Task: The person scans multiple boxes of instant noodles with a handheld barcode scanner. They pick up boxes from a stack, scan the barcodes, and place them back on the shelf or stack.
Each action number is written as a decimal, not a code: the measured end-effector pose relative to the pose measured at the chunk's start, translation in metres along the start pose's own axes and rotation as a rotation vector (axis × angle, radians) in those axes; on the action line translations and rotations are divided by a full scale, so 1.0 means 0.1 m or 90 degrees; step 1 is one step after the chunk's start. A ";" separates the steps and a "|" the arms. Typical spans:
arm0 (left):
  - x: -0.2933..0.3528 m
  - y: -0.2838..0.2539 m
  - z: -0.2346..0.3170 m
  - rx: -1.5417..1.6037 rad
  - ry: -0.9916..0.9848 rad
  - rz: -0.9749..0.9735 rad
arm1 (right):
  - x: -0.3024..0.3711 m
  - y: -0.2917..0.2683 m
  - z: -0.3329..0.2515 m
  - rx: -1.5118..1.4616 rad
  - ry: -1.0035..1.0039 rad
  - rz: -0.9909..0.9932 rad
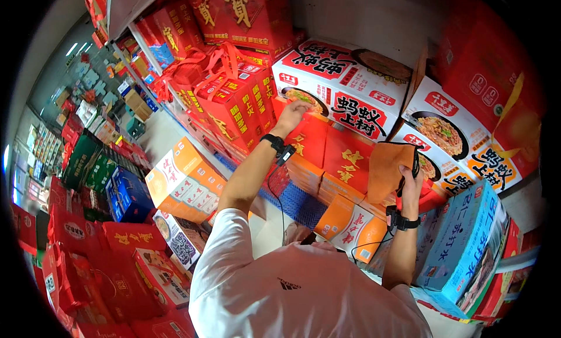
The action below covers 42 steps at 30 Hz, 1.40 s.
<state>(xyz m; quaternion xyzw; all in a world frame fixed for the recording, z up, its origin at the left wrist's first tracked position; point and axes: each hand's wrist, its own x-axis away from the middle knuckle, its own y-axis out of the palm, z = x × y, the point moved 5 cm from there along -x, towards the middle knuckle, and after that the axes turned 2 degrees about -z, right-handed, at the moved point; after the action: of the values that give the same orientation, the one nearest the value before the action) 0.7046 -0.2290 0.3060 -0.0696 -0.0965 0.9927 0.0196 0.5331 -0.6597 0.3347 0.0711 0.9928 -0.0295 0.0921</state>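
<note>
My right hand (411, 181) is closed round the edge of an orange-brown cloth (385, 167), which hangs over red and orange boxes. Farther left, my left hand (292, 117) reaches forward with its fingers loosely bent. Its fingertips are at the front of a white and red noodle carton (345, 98) with a printed bowl; whether they press on it I cannot tell. Below the left hand lies a red box top (307, 140) with gold lettering. Beside it is another red box top (346, 163). Both wrists carry black straps with small devices and cables.
Red gift boxes with ribbon handles (234, 98) stand left of the carton. More noodle cartons (438, 125) and light-blue cartons (461, 244) are at the right. An orange and white carton (184, 180) stands at the left, near a blue box (130, 193) and piled red bags (117, 279).
</note>
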 end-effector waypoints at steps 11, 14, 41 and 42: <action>-0.74 -0.97 -0.45 -0.044 0.023 0.196 | -0.45 0.59 0.08 0.032 0.005 0.002; -0.95 -1.04 -0.46 0.013 0.004 0.246 | -0.49 0.64 0.13 0.021 -0.044 0.050; -1.41 -1.34 -0.77 -0.067 -0.019 0.183 | -0.66 1.22 0.47 -0.155 0.007 0.274; -1.43 -1.42 -0.87 -0.042 -0.011 0.178 | -0.62 1.27 0.39 -0.135 -0.017 0.286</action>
<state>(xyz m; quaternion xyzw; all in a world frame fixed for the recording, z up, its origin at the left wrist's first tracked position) 0.8624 -0.0803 0.2679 -0.0747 -0.1184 0.9826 -0.1222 0.6191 -0.5449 0.3026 0.2796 0.9483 0.0954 0.1160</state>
